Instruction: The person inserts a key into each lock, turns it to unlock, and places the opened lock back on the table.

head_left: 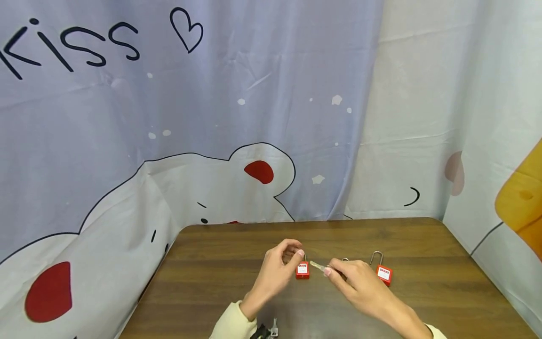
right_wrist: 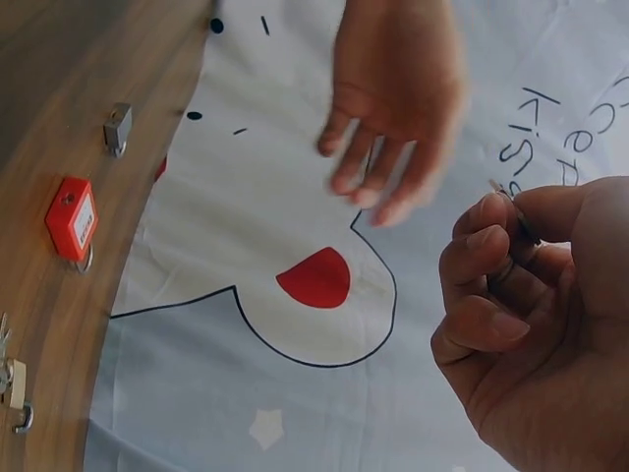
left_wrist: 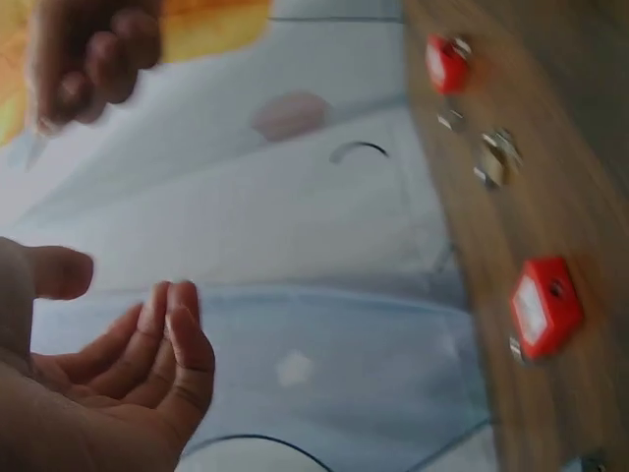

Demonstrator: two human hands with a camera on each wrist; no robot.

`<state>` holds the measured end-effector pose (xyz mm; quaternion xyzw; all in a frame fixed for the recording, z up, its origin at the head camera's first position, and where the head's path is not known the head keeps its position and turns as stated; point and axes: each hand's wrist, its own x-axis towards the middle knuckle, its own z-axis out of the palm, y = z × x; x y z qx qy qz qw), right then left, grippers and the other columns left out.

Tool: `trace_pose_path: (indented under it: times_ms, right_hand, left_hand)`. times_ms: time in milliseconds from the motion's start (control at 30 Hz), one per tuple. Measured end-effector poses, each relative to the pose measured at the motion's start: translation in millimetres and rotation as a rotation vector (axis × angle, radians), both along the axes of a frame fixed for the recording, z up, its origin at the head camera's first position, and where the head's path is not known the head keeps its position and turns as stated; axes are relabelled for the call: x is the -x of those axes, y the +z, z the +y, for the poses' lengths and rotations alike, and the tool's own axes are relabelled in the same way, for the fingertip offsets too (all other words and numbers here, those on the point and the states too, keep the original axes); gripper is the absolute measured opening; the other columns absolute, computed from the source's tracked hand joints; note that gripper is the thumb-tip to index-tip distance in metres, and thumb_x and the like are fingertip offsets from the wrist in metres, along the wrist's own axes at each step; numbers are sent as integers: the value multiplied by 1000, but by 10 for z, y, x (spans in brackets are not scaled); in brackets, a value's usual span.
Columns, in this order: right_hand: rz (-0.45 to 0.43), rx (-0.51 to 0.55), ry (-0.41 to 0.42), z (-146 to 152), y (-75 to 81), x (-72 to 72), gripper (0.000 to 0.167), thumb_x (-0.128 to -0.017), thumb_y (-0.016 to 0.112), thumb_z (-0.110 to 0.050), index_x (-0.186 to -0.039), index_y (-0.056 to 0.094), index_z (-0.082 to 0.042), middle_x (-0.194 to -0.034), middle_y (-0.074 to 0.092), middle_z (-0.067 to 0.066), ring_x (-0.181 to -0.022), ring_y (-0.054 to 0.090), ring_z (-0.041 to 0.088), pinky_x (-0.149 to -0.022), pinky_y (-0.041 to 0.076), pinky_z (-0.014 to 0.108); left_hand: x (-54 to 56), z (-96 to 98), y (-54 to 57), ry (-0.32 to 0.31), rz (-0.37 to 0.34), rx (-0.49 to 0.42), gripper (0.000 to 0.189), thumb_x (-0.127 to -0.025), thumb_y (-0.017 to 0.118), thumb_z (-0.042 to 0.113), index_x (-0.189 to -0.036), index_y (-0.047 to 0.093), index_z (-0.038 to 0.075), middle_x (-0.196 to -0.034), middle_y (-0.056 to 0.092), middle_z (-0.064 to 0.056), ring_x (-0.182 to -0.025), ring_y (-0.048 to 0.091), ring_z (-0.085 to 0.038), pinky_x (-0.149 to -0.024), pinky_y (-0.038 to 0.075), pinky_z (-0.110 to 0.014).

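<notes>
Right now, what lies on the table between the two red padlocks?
A brass-coloured padlock with keys at its end; the left wrist view shows it. In the head view, the right hand mostly hides it.

Behind the surface (head_left: 211, 249)'s far edge we see a pale cloth backdrop (head_left: 288, 61) with black "kiss" lettering (head_left: 84, 49) and a heart outline (head_left: 187, 30); beyond the right edge, a yellow printed shape (head_left: 525, 195).

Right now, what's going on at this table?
A person's right grip pinches a key, held clear of any lock. The left grip is relaxed and holds nothing. Two red padlocks, a silver padlock and a brass-coloured padlock are on the wooden table. Another key shows near the left sleeve.
</notes>
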<state>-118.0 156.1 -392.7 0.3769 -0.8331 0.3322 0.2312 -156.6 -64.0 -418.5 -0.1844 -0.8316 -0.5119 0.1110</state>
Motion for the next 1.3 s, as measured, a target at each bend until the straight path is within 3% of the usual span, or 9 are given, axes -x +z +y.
trace_pose_path:
  times_ms: [167,300,400,533,667,867,1100,1300]
  right_hand:
    - [0,-6,-23,76,-36,-13,26,-94,63,-11,-79,53,-29,-65,28,-23,-58,27,-11,-52,28,8]
    - [-15,-11,-38,133,-59,-7,26,-95,63,-12,-81,54,-32,-65,29,-24,-58,30,-11,-52,30,8]
    - [-29,-10,-37,170,-86,4,28,-95,63,-11,-80,53,-33,-65,27,-24,-58,28,-11,-52,30,8]
    - [-44,-10,-38,215,-125,14,28,-95,62,-11,-80,52,-33,-66,26,-24,-58,26,-11,-51,29,8]
    - [-39,-16,-38,233,-167,19,28,-94,63,-10,-82,53,-33,-67,26,-25,-58,26,-12,-52,27,6]
    - [-19,-7,-30,241,-212,27,28,-93,64,-9,-82,53,-32,-67,28,-24,-59,27,-12,-54,27,3]
    - [-37,0,-36,257,-246,36,27,-94,63,-9,-84,54,-33,-68,28,-25,-59,28,-12,-54,28,3]
    - [-54,-2,-37,267,-267,52,27,-94,63,-9,-84,54,-33,-68,28,-25,-59,29,-12,-53,29,4]
  left_hand:
    - [236,18,-227,54,20,173,28,-93,64,27,-114,63,9,-93,68,1,-88,67,-16,-77,55,-30]
    - [405,35,-380,103,55,238,30,-91,66,25,-113,65,5,-95,69,-4,-89,68,-21,-77,53,-27]
    - [508,43,-478,136,37,284,32,-90,67,27,-114,65,5,-98,70,-6,-89,67,-19,-77,53,-27]
    - [616,65,-611,188,-10,414,32,-87,69,33,-106,66,7,-91,69,-5,-81,65,-17,-69,51,-28]
    - [666,98,-726,239,-66,527,34,-83,72,39,-87,65,6,-78,67,-7,-73,65,-23,-60,49,-35]
    - [703,159,-839,270,-130,562,39,-79,76,40,-66,62,7,-70,67,-14,-64,64,-28,-56,51,-40]
    - [768,210,-905,284,-194,579,41,-74,79,42,-70,65,4,-69,65,-12,-60,61,-25,-55,51,-37]
    - [838,244,-945,306,-214,595,47,-70,82,43,-75,67,-1,-77,69,-19,-67,66,-32,-62,54,-41]
